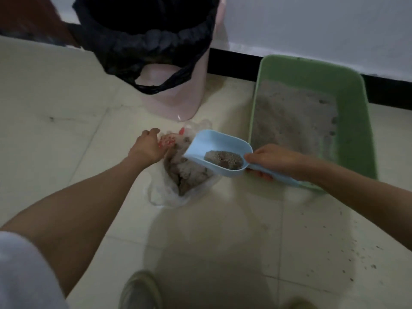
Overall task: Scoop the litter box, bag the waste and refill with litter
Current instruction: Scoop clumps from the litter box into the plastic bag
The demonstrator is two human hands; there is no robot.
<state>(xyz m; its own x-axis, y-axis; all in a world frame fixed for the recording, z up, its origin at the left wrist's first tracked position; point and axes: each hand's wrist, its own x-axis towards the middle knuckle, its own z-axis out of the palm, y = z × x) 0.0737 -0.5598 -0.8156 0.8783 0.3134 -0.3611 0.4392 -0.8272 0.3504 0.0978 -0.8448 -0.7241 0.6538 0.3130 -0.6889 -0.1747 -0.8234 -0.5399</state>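
While the green litter box sits at the right against the dark baseboard, open tiled floor spreads left and near. Grey litter lies in the box. Beside it on the left, the right hand grips the blue scoop by its handle; the scoop's long axis runs near-right to far-left, mouth over the clear plastic bag, a clump of litter inside. The left hand pinches the bag's far edge, and grey waste fills it. Farther off stands a pink bin lined with a black bag.
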